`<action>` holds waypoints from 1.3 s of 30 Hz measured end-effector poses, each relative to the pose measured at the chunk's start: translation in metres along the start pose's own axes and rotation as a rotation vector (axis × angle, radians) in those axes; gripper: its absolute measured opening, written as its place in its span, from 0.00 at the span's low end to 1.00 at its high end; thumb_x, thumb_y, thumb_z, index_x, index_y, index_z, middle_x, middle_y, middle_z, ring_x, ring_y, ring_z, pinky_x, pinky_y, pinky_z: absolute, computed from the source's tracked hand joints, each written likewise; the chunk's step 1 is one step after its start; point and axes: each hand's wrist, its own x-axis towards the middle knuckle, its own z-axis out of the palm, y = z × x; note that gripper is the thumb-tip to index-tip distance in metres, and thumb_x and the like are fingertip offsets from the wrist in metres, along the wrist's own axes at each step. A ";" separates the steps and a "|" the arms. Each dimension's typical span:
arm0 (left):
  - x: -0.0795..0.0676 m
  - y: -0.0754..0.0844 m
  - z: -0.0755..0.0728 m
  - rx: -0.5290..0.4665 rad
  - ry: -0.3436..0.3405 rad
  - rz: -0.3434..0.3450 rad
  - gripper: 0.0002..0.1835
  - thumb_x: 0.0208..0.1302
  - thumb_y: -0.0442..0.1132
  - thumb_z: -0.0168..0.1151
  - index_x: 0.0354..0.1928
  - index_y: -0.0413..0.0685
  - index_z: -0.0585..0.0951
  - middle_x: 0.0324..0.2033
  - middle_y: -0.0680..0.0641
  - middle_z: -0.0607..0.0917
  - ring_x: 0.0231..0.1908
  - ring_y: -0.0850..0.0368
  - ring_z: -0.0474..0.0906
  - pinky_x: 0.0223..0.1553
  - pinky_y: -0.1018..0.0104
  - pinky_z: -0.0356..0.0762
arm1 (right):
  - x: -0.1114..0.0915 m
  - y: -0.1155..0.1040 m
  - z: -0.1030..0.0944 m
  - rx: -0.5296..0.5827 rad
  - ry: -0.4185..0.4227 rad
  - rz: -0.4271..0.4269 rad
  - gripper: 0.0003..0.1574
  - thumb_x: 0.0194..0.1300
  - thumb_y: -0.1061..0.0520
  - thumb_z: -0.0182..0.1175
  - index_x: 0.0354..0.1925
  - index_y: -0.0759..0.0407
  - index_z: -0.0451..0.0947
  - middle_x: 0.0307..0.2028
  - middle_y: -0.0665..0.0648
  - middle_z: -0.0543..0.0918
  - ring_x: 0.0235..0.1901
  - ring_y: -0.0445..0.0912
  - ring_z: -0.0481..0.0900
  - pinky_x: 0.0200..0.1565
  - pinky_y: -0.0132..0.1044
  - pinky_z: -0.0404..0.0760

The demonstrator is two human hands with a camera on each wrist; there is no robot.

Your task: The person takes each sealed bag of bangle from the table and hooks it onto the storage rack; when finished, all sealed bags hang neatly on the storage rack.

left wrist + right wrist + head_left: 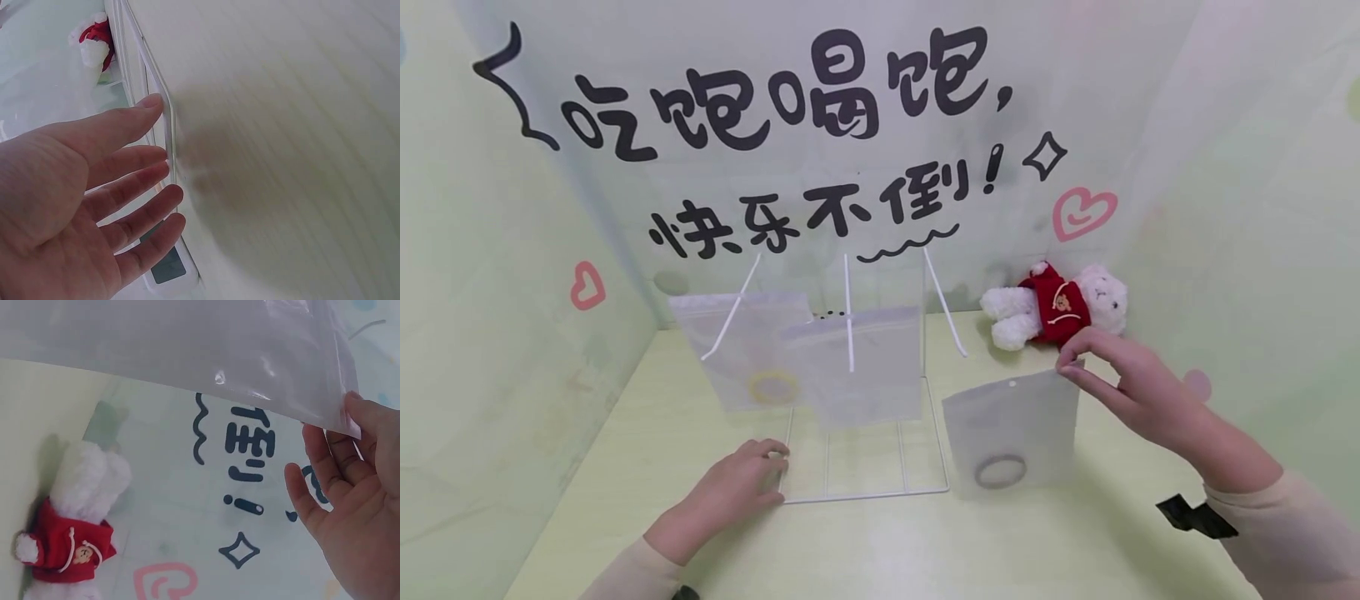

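Observation:
My right hand (pixel 1138 387) pinches the top right corner of a translucent zip bag (pixel 1030 425) between thumb and fingertips. The bag has a small hang hole near its top edge, and a dark ring-shaped item (pixel 1000 472) shows through its lower part. A white wire display rack (pixel 865 497) stands left of it with three prongs reaching forward. Two similar bags hang on the rack: one at left (pixel 730 342) with a yellow ring (pixel 773 387) inside, another in the middle (pixel 872 358). Relaxed fingers of my left hand (pixel 94 206) rest at the rack's base wire, by its front left corner.
Behind the right hand a white plush toy (pixel 1060 304) in a red hoodie lies against the back wall. A printed cloth (pixel 880 175) with black lettering covers that wall, and cloth sides enclose the pale wooden table (pixel 865 558). The right prong (pixel 946 304) has no bag on it.

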 end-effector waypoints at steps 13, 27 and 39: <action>0.000 -0.002 0.002 -0.009 0.004 0.015 0.21 0.55 0.43 0.79 0.50 0.44 0.87 0.60 0.47 0.82 0.62 0.34 0.78 0.56 0.44 0.86 | 0.034 -0.034 0.011 0.053 0.120 -0.112 0.15 0.75 0.48 0.61 0.40 0.60 0.81 0.35 0.48 0.80 0.42 0.39 0.72 0.50 0.25 0.72; 0.000 -0.002 0.001 -0.006 0.007 0.017 0.21 0.54 0.43 0.79 0.50 0.44 0.87 0.60 0.48 0.82 0.59 0.40 0.79 0.51 0.49 0.88 | 0.053 -0.048 0.011 0.043 0.208 -0.107 0.27 0.75 0.41 0.59 0.41 0.65 0.81 0.35 0.54 0.82 0.41 0.39 0.75 0.46 0.21 0.74; 0.000 -0.002 0.001 0.013 0.016 0.018 0.21 0.54 0.44 0.79 0.50 0.46 0.88 0.60 0.49 0.82 0.59 0.44 0.80 0.48 0.54 0.89 | 0.063 -0.033 0.022 -0.024 0.212 -0.020 0.16 0.55 0.70 0.71 0.42 0.64 0.81 0.36 0.55 0.84 0.40 0.41 0.75 0.51 0.30 0.71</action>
